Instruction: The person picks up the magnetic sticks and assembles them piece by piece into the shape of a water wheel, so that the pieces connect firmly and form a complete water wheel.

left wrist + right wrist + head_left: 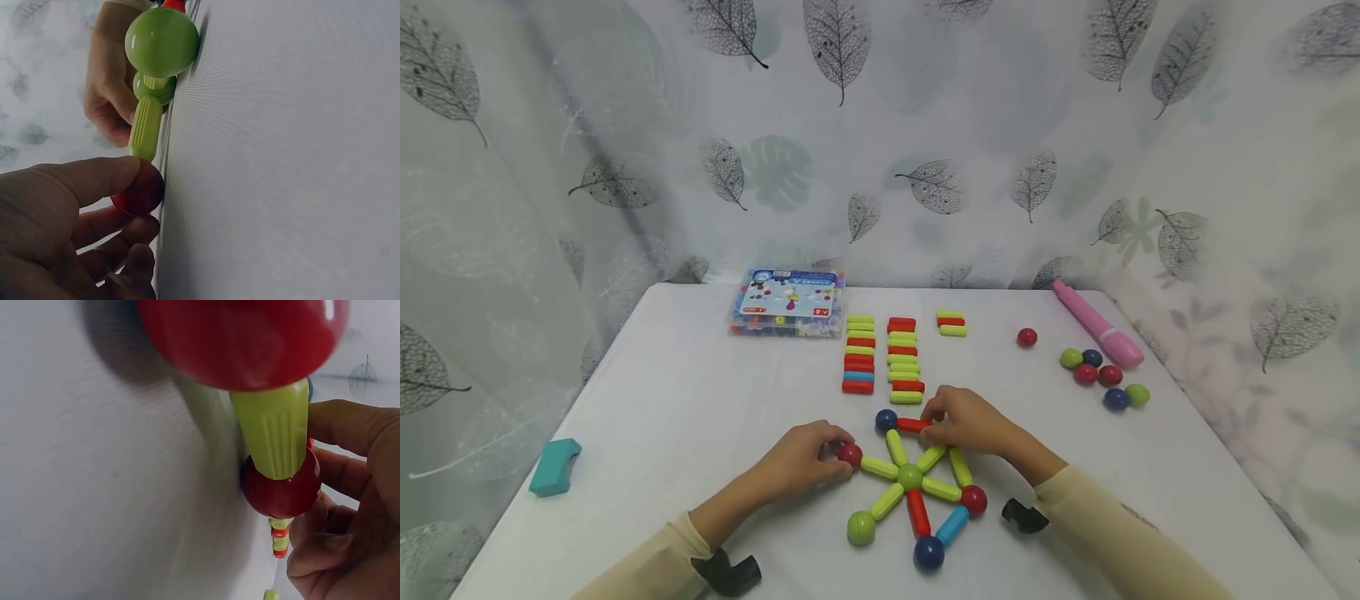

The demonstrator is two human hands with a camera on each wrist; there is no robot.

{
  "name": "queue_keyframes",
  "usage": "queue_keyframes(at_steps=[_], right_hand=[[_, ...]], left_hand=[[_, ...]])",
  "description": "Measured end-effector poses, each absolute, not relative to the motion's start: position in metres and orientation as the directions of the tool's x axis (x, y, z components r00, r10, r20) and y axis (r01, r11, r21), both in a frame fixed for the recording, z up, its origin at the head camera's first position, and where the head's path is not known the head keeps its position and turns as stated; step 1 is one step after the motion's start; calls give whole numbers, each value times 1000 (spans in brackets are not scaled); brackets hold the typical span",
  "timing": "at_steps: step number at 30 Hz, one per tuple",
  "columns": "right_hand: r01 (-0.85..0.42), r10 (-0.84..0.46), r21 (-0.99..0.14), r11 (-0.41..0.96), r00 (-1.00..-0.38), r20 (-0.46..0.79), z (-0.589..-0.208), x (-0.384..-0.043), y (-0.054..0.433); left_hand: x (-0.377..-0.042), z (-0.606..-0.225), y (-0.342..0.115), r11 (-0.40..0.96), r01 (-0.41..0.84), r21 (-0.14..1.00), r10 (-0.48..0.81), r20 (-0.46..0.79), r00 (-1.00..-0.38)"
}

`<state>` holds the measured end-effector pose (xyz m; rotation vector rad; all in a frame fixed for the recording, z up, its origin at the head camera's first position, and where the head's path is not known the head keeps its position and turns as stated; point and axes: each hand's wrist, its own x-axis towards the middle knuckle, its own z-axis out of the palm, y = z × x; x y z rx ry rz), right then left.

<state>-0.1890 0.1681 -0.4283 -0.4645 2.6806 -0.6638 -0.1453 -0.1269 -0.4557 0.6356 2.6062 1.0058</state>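
On worktop (700, 375), nr front, spoked rod-and-ball wheel (910, 477) is sitting betw. both hands. L hand (805, 460) is pinching red ball (850, 455) at outer end of yellow-green spoke (880, 467), fingers narrow on it. R hand (967, 422) is gripping 2nd red ball (281, 497), far rim, fingers round it, nr red rod (913, 426) running to blue ball (886, 421). Loose rods (859, 360) are lying in cols behind.

Soft, even, slightly grey light fills the head view, leaving faint shadows on the white table (700, 375), while the 2 wrist views look dimmer, the curtain (37, 75) blurred behind and the nearest red ball (244, 337) softly focused with a small white glint.
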Motion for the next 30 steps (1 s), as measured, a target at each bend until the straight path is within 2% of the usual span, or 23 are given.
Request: queue_keyframes(at_steps=[20,25,28,30], right_hand=[[-141,-402,-629,765,-867,-294,-436,-186,192],[-152,-405,-633,759,-872,-276,-436,-186,200],[-162,-403,-637,754,-879,-254,-435,-185,208],[-173,-412,-641,747,-878,-244,-432,-184,213]], left_hand=[[-145,-455,-126,664,286,691,486,-109,-867],[-141,-453,-125,686,281,671,453,-92,-887],[-134,-449,-124,685,319,655,453,-40,-890],[-126,-447,-123,669,388,634,502,-1,-865]])
